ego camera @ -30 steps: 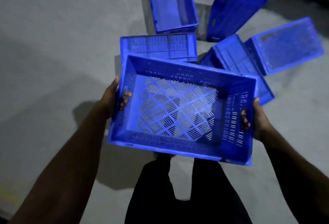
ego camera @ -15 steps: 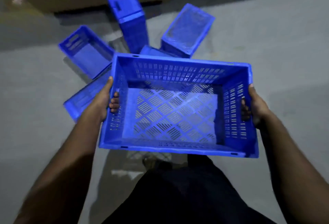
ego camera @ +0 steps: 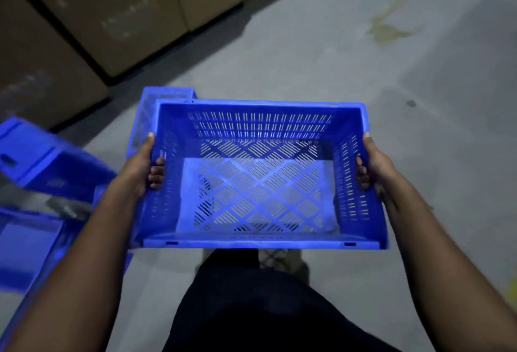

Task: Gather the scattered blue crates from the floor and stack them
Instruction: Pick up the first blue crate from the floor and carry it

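The blue crate point(ego camera: 260, 178) hangs level above the floor point(ego camera: 405, 77) between both hands. The left hand point(ego camera: 140, 168) grips its left wall, the right hand point(ego camera: 373, 165) its right wall, fingers curled through the handle slots.

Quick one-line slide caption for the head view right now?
Both hands, left hand and right hand, carry an empty blue crate above the grey floor.

Grey floor point(ego camera: 321, 52): blue crates point(ego camera: 53, 167), cardboard boxes point(ego camera: 112, 16).
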{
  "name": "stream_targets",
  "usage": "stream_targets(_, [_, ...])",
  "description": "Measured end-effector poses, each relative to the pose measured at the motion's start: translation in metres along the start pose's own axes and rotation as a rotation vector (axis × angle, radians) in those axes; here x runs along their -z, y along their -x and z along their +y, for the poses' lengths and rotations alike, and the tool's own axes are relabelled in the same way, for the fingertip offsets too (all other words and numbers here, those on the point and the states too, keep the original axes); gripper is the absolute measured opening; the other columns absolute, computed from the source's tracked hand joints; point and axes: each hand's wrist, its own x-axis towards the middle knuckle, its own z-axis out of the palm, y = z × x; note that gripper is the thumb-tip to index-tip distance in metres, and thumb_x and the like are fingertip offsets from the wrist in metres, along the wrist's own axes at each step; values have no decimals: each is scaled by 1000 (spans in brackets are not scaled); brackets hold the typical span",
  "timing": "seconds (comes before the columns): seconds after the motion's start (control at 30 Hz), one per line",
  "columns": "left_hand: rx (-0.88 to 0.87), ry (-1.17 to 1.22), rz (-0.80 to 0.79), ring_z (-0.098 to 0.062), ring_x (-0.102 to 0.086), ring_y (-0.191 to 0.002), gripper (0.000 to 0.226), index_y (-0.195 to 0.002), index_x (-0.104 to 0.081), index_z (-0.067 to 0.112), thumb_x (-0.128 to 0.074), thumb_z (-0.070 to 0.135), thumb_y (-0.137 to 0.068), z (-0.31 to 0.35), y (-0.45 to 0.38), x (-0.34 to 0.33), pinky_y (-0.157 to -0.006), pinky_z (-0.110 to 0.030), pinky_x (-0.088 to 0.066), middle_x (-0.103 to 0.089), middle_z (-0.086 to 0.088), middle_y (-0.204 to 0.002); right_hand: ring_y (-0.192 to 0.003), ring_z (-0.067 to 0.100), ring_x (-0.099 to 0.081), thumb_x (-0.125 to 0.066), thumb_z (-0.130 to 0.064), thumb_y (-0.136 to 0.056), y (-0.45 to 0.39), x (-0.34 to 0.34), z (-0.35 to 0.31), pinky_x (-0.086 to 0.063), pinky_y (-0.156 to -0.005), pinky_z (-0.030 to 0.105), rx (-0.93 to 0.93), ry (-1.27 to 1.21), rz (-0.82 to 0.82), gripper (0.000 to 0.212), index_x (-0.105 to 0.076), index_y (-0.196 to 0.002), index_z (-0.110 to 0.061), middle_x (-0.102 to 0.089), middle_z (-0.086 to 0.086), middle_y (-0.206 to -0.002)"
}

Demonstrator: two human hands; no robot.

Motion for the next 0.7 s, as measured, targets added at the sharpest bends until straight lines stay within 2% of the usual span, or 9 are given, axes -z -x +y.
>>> stream_targets(0.23, [15,-134,-134,-7,-19,-26,67,-62,-32,21,-32,86,-79,146,-137,-117,-35,-11,-18,-22,7,-37,-32,9,-17,-39,-83,-80,-115,53,-88,-16,-37,12,-68,-150,105,65,-33,-61,-22,-24,-5,-42])
stream_targets(0.47, [5,-215,-319,-6,-20,-23,62,-65,-31,19,-34,78,-86,328,-262,-245,-33,-9,-21,-25,7,-35,-29,10,-15,-34,-81,-84,-216,91,-214,-14,-35,13,-80,-294,247,64,-31,-60,-22,-22,-4,-40])
stream_targets(0.7, [-74,-324,-341,-8,-20,-28,64,-63,-36,20,-39,81,-83,493,-346,-368,-34,-13,-19,-25,7,-40,-30,10,-16,-31,-78,-87,-306,137,-339,-15,-37,13,-65,-405,336,63,-32,-62,-20,-23,-4,-40])
